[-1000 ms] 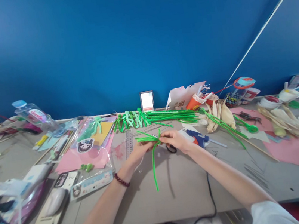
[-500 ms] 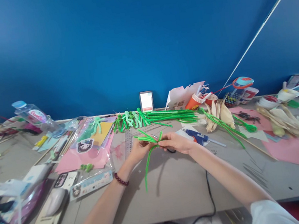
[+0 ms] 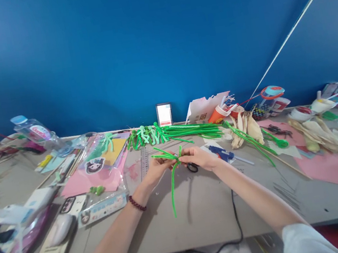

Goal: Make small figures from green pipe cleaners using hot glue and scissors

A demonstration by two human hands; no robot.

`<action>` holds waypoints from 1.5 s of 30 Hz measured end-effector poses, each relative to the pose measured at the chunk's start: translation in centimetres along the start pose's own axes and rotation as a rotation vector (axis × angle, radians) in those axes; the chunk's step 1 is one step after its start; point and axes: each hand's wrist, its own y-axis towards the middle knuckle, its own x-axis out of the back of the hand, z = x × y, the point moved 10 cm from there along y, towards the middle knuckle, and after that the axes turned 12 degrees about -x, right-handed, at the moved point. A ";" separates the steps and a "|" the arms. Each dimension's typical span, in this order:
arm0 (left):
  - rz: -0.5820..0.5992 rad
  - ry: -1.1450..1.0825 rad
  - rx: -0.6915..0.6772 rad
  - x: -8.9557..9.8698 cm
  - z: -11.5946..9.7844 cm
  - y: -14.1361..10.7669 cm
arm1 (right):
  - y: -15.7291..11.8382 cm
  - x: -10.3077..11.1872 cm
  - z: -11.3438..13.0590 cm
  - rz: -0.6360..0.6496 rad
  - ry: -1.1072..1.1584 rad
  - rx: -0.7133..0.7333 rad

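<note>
Bright green pipe cleaners (image 3: 172,188) are joined in a small bundle between my two hands, above the middle of the desk. Several ends fan out up and to the left, and one long strand hangs down. My left hand (image 3: 159,166) is closed around the bundle from the left. From the right, my right hand (image 3: 197,158) pinches it near the crossing point. Black-handled scissors (image 3: 192,167) lie under my right hand, their blades mostly hidden.
Behind my hands lies a pile of green pipe cleaners (image 3: 195,130). A blue glue gun (image 3: 220,152) sits to the right, near dried husks (image 3: 254,130). Pink paper (image 3: 78,181), a computer mouse (image 3: 61,230) and a bottle (image 3: 36,130) are on the left. A black cable (image 3: 237,218) crosses the front edge.
The long hanging strand has swung to the right and now points almost straight down. More of the scissors' handle shows below my right hand. Both hands keep their hold.
</note>
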 end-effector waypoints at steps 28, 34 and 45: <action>0.081 0.158 -0.084 -1.1 -0.6 -0.4 | 0.7 -0.9 -2.2 0.062 0.525 -0.168; 0.057 0.138 -0.109 -0.8 -0.2 -0.5 | 0.7 -0.9 -2.4 0.060 0.560 -0.173; 0.004 0.185 -0.152 -0.6 -1.4 -1.0 | 0.6 -1.1 -2.3 0.087 0.545 -0.192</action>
